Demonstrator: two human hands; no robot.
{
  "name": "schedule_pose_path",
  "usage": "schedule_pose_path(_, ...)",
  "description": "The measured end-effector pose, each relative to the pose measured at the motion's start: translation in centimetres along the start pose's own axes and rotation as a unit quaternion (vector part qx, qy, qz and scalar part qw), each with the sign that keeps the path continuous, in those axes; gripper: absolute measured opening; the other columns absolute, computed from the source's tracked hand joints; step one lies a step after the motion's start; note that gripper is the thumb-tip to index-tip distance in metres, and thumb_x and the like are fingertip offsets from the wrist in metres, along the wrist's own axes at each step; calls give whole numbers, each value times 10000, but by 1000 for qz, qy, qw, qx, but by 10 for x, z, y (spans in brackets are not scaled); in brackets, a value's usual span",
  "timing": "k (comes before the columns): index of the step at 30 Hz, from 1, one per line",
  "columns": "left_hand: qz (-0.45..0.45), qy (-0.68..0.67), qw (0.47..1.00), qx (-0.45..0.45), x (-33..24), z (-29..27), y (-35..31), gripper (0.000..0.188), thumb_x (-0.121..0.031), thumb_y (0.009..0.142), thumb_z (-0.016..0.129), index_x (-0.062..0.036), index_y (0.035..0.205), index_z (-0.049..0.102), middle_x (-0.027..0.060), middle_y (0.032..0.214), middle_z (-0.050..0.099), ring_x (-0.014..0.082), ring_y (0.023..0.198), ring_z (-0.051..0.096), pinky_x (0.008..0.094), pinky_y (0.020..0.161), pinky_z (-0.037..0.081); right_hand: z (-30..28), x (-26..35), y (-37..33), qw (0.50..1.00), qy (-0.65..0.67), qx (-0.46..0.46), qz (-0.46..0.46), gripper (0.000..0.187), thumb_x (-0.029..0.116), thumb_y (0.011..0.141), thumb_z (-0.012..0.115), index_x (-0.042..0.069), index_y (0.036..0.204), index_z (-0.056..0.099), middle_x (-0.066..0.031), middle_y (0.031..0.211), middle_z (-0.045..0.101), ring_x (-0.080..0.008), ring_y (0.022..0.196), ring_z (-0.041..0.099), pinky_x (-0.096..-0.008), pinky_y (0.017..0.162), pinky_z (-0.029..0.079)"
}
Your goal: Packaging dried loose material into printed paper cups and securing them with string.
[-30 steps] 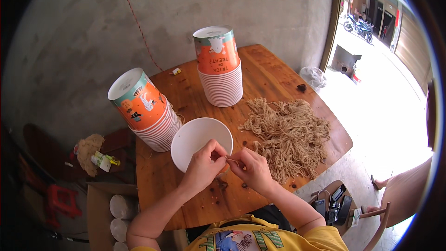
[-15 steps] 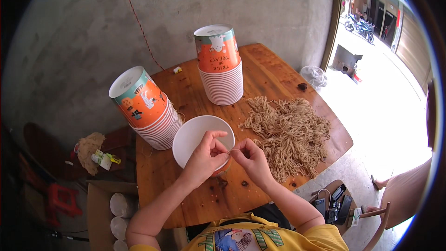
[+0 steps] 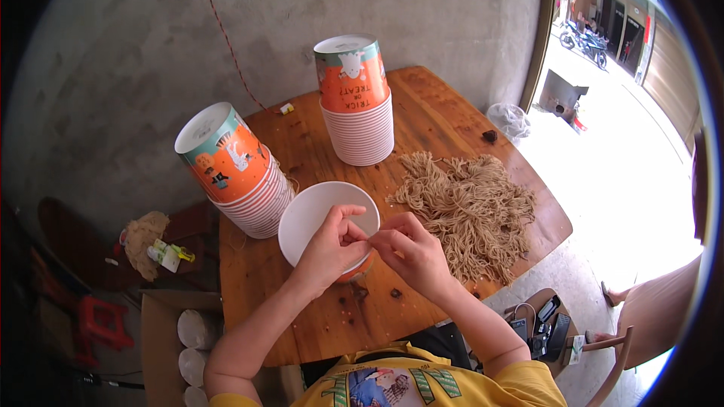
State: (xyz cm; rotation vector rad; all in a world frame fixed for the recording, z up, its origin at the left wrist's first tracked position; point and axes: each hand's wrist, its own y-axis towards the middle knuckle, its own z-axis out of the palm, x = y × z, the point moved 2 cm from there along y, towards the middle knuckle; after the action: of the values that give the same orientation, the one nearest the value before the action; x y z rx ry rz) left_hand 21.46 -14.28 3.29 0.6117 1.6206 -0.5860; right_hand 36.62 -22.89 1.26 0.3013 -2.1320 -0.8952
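An open paper bucket (image 3: 308, 215), white inside with orange showing low on its outer side, stands upright before me on the wooden table (image 3: 302, 332). My left hand (image 3: 330, 249) reaches over its right rim, thumb and forefinger pinched together. My right hand (image 3: 413, 252) meets it there, with its fingertips pressed against the left fingertips. Whatever lies between the fingertips is too small to make out. Right of my hands spreads a heap of tan cords (image 3: 475, 215).
Upside-down nested orange and green buckets form a leaning left stack (image 3: 234, 158) and an upright back stack (image 3: 353, 79). A cardboard box (image 3: 162, 377) with white round things stands lower left. A chair holding gadgets (image 3: 539, 332) and a seated person's leg (image 3: 664, 301) are at right.
My right hand has turned slightly and its fingers have curled in more at the bucket's rim. The left hand keeps its pinch. The whole view has shifted up a little.
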Motion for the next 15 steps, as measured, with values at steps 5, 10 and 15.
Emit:
schedule_pose_path(5, 40, 45, 998, -1, 1, 0, -2, 461, 4, 902, 628, -43, 1299, 398, 50, 899, 601, 100, 831, 596, 250, 766, 498, -3, 4, 6, 997, -68, 37, -8, 165, 51, 804, 716, 98, 951, 658, -47, 883, 592, -228, 741, 637, -343, 593, 536)
schedule_pose_path(10, 80, 104, 991, -14, 0, 0, -4, 470, 4, 901, 623, -56, 1307, 394, 60, 880, 605, 115, 811, 606, 274, 750, 506, -8, 8, 16, 987, -133, 70, -63, 130, 100, 812, 714, 91, 924, 647, -50, 845, 594, -225, 715, 619, -330, 600, 524)
schedule_pose_path(15, 101, 156, 983, -13, -6, 4, -5, 471, 5, 898, 616, -54, 1310, 396, 55, 852, 601, 122, 789, 606, 281, 737, 505, -3, -5, 16, 993, 24, 88, 79, 93, 108, 846, 678, 70, 920, 638, -25, 783, 575, -147, 680, 583, -268, 560, 465)
